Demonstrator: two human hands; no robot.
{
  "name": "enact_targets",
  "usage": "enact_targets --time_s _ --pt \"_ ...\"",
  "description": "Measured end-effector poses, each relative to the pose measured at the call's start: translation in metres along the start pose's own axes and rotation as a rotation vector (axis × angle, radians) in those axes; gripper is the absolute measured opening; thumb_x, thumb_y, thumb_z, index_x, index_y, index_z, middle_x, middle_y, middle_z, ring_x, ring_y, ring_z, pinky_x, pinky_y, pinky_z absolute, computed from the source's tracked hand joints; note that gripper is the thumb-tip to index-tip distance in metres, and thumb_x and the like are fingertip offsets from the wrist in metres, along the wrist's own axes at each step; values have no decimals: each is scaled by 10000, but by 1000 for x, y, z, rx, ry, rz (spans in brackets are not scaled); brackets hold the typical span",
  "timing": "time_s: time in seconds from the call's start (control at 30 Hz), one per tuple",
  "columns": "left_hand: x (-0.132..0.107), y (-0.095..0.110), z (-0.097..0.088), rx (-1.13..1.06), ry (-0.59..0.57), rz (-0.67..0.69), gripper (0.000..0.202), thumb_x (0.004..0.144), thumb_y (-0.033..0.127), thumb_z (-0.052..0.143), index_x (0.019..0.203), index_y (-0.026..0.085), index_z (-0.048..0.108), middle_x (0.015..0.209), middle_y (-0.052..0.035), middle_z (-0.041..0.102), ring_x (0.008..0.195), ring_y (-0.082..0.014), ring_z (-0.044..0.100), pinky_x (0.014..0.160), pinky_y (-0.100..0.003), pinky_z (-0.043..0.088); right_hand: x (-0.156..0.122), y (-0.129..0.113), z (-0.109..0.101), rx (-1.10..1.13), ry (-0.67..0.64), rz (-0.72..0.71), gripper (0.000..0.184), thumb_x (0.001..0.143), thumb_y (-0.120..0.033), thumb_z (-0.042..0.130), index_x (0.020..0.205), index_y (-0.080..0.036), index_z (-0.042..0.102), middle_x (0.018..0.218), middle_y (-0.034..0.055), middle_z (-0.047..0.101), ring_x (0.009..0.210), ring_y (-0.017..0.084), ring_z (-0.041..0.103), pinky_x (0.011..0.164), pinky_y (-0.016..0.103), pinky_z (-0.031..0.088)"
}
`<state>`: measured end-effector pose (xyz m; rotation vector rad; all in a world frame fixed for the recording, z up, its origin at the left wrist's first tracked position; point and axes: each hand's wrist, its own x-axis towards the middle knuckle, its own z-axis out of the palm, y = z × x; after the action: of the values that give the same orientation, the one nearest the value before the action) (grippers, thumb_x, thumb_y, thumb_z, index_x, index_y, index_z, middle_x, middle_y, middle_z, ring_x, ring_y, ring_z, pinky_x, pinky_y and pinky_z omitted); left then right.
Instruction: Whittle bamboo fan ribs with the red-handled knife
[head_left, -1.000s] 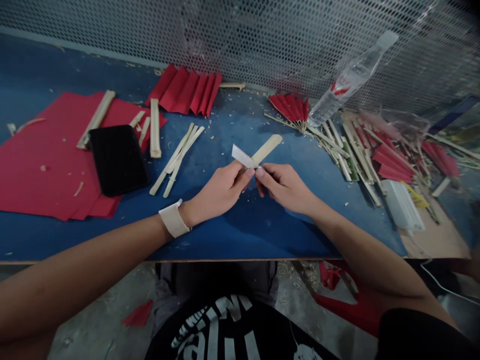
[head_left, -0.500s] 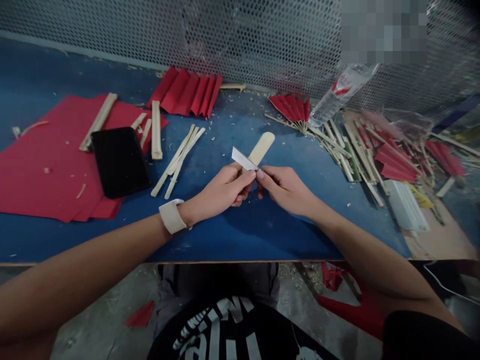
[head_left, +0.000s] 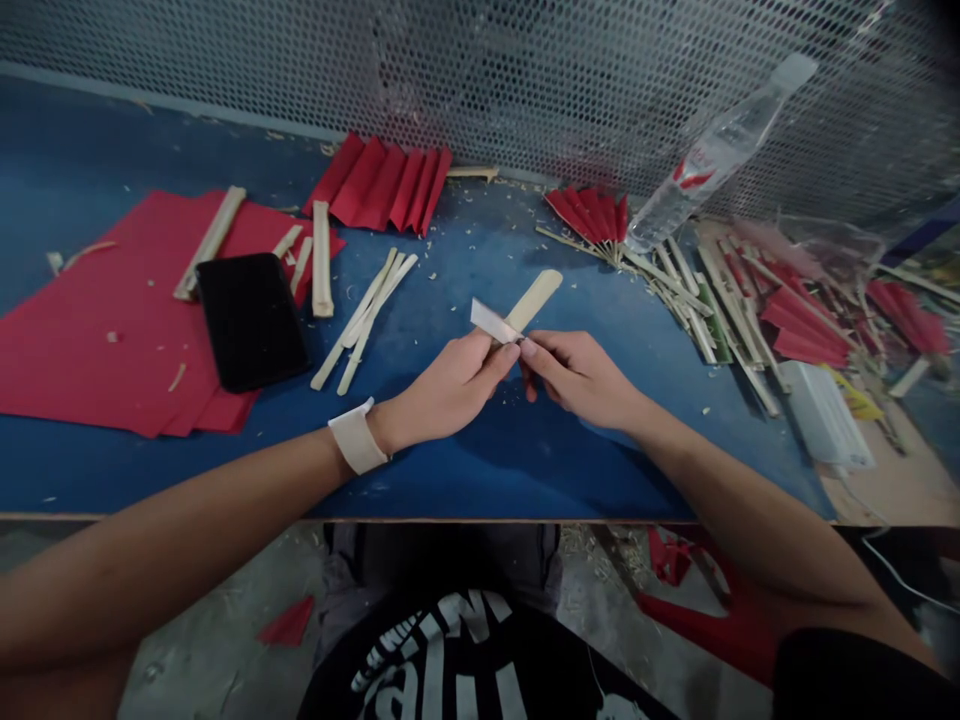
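Note:
My left hand (head_left: 463, 385) is closed around a flat pale wooden strip (head_left: 538, 297) whose rounded end points up and to the right. In my right hand (head_left: 581, 375) is a knife, its handle hidden by the fingers. The knife's blade (head_left: 491, 320) lies across the strip and points up-left, and my left thumb presses close to its base. Both hands meet just above the blue table (head_left: 450, 470). Left of them, several thin wooden sticks (head_left: 365, 320) lie crossed.
To the left, a black phone (head_left: 253, 320) rests on red paper sheets (head_left: 97, 320). Pleated red paper (head_left: 382, 185) lies at the back, by the mesh screen (head_left: 300, 70). A tilted water bottle (head_left: 720, 150), a red fan (head_left: 592, 220), loose sticks (head_left: 727, 300) and a white box (head_left: 829, 420) occupy the right.
The wooden strip has tilted lower to the right in my left hand, with the blade still across it. The whole view has shifted slightly, so the table things appear further right.

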<state>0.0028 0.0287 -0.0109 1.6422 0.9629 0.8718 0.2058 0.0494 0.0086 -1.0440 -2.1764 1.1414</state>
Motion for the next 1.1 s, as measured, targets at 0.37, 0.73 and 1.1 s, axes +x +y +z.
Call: enact_targets --time_s 0.37,0.73,1.1 --pt "1 -2 0 199 63 102 351 1091 397 425 787 226 464 661 -4 558 635 -149 556 574 -292 421 2 3 1 187 -1 11 525 1015 -676 553 764 -215 572 582 -61 457 520 88 402 479 247 306" --pt "2 -2 -1 311 160 176 394 1081 401 494 733 228 432 638 18 522 585 -140 521 579 -313 363 0 5 6 253 34 38 535 1008 -689 552 770 -211 542 611 -65 409 513 81 353 469 247 287" --pt "3 4 -4 266 167 144 480 1069 484 502 676 216 441 582 37 447 563 -126 448 567 -300 354 -2 4 11 317 88 55 505 1037 -663 517 793 -221 536 594 -73 376 494 84 315 449 253 273"
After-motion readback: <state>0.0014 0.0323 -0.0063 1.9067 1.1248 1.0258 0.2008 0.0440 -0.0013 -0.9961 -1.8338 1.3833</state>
